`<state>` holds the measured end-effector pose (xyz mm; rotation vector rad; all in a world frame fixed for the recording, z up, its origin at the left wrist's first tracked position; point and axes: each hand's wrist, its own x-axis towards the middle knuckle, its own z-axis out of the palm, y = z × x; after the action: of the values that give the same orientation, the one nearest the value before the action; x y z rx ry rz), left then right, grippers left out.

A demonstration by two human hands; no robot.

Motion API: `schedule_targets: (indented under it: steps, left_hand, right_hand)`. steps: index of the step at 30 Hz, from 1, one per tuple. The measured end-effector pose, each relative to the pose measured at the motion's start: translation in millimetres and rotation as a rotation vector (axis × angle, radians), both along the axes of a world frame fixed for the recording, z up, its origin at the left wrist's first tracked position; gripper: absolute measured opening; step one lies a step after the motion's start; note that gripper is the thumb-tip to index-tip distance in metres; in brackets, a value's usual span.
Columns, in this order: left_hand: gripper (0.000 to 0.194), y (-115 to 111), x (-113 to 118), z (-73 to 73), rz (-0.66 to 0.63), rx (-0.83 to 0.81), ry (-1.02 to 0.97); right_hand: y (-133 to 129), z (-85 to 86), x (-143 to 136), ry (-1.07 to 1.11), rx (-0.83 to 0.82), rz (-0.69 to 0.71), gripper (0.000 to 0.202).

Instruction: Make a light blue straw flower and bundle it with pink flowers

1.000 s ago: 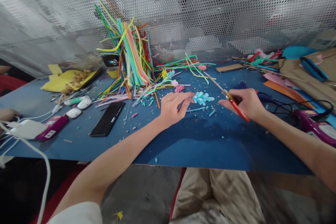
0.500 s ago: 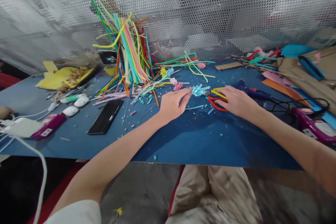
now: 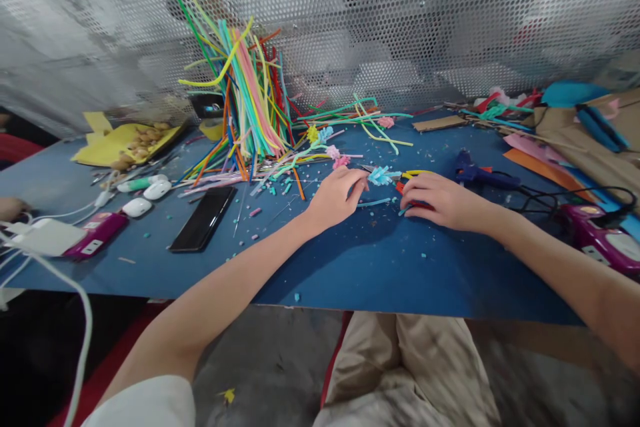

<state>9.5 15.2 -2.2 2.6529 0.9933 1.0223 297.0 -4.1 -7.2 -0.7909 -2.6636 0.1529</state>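
Muted light casts soft shadows on the blue table [image 3: 470, 273].

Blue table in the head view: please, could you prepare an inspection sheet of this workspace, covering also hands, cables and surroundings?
Surface: blue table, littered with small scraps.
Job's things: light-blue fuzzy piece; tool with red and yellow handles, partly hidden.
Clutter: pipe-cleaner bundle, black phone, blue glue gun.
Left hand: fingertips pinching the light-blue fuzzy piece.
Right hand: over the tool's handles; grip unclear.
Cables: white cable hanging past the left front edge; black cables beside the right purple power strip.
Surroundings: perforated metal panel behind the table.
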Motion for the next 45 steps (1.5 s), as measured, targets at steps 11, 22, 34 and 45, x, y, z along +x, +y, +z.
schedule_targets:
  steps: [11, 22, 34, 45]
  left_hand:
    - [0.035, -1.4, 1.1, -4.9, -0.012, -0.048, 0.189]
    - [0.043, 4.4, -1.1, -8.3, -0.026, -0.030, 0.240]
    - [0.040, 4.1, -2.7, -6.3, -0.077, 0.113, 0.128]
    - [0.039, 1.9, -2.3, -5.4, -0.056, 0.118, 0.137]
  right_hand:
    - [-5.0, -1.4, -7.9, 0.092, 0.014, -0.172, 0.020]
    - [-11.4, 17.8, 2.2, 0.312, -0.020, -0.308, 0.017]
    - [-12.6, 21.8, 2.1, 0.423, 0.143, -0.320, 0.014]
    - [-16.1, 18.3, 3.1, 0.441, 0.165, -0.339, 0.017]
